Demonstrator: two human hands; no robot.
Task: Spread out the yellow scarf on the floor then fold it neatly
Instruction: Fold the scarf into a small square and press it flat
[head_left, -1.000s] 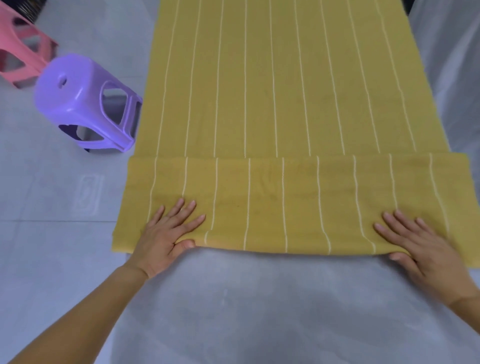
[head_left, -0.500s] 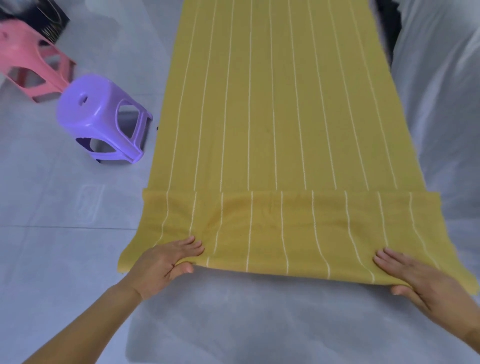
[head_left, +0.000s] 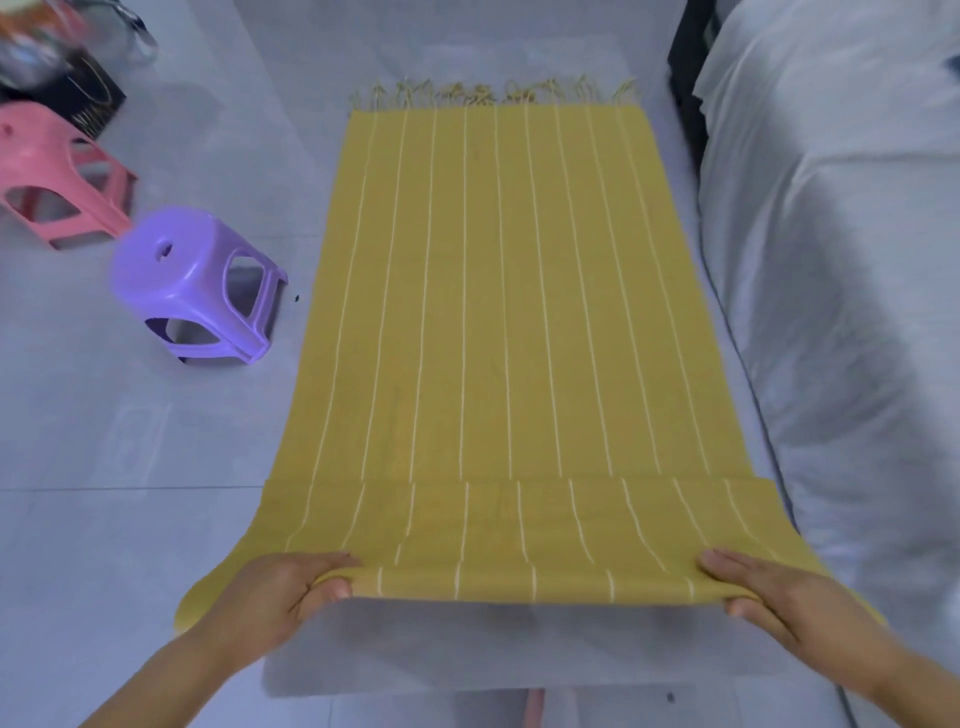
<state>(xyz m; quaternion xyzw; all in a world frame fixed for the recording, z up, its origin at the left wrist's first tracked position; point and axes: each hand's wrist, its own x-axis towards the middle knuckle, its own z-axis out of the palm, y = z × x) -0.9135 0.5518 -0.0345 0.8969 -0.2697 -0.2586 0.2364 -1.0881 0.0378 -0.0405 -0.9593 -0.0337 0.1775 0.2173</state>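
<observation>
The left hand (head_left: 280, 587) and right hand (head_left: 779, 597) each pinch the folded near edge of the yellow striped scarf (head_left: 509, 312), spread lengthwise on the floor (head_left: 93, 519). I'd carry both corners toward the far end evenly, stripes matching.

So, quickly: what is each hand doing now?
Left hand: grips the folded near edge of the yellow scarf.
Right hand: grips the same edge.

No text, label, brand, number or sign can be read. Faint gold markings are seen on the black bag (head_left: 89, 100) at the far left, but they are too blurred and too small to be made out as letters or figures.
</observation>
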